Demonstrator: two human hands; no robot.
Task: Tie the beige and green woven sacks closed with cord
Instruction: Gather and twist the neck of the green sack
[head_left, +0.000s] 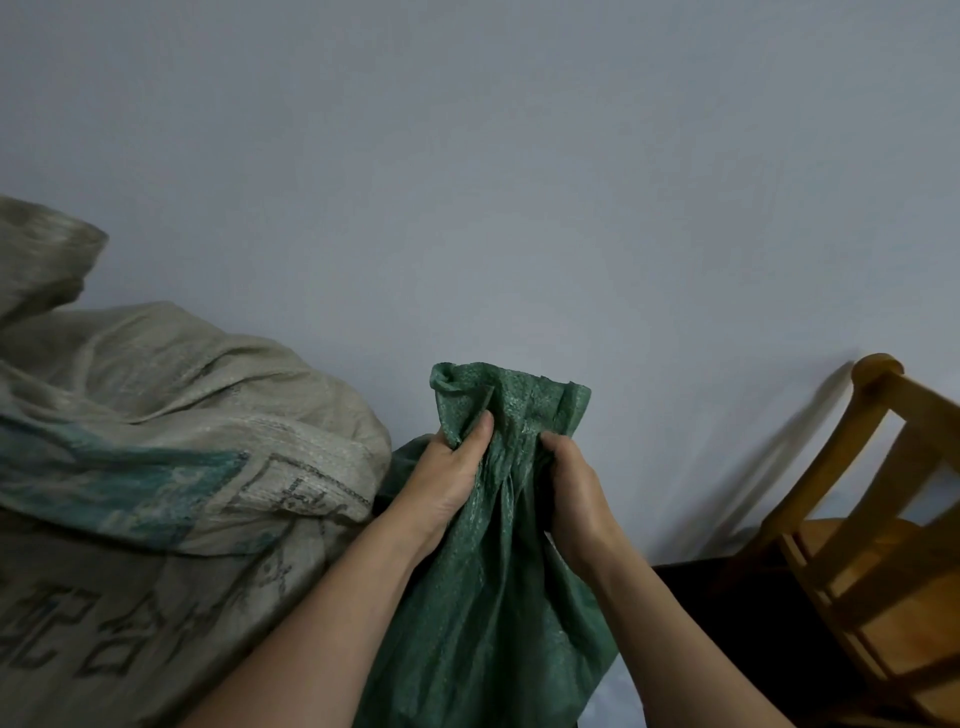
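A green woven sack (498, 597) stands in the lower middle, its mouth gathered upward into a bunch. My left hand (447, 478) grips the left side of the gathered neck, thumb pressed into the fabric. My right hand (574, 493) grips the right side of the same neck. The open rim of the sack fans out above both hands. A large beige woven sack (171, 457) with teal and dark printing lies slumped at the left, touching the green sack. No cord shows in view.
A plain pale wall (519, 182) fills the background right behind the sacks. A wooden chair (878, 545) stands at the right, close to my right forearm. Dark floor shows between the chair and the green sack.
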